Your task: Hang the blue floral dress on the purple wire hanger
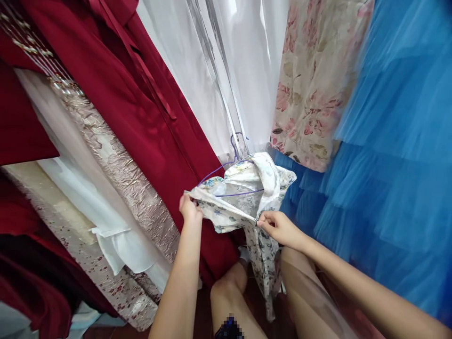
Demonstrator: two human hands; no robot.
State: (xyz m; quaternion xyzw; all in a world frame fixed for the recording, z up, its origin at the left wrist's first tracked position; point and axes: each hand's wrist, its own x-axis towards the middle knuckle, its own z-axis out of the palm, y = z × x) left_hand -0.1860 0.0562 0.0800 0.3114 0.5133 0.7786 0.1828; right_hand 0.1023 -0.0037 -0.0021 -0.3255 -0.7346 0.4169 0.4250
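A white floral garment [226, 217] with small blue and yellow print hangs partly on a purple wire hanger [219, 166]. The hanger's hook points up, and one shoulder of the garment is folded over its right side. My left hand [189, 207] pinches the garment's edge near the hanger's left end. At the front opening my right hand [275, 227] is closed on the other end of that edge, which is pulled taut between both hands. Below, the lower part of the cloth dangles between the knees.
Long dark red cloth [158, 136] hangs at left, beside pale embroidered garments [120, 155]. White cloth [197, 61] with shiny ribbons hangs behind. A pink floral garment [310, 89] and a tiered blue tulle dress [391, 155] hang at right.
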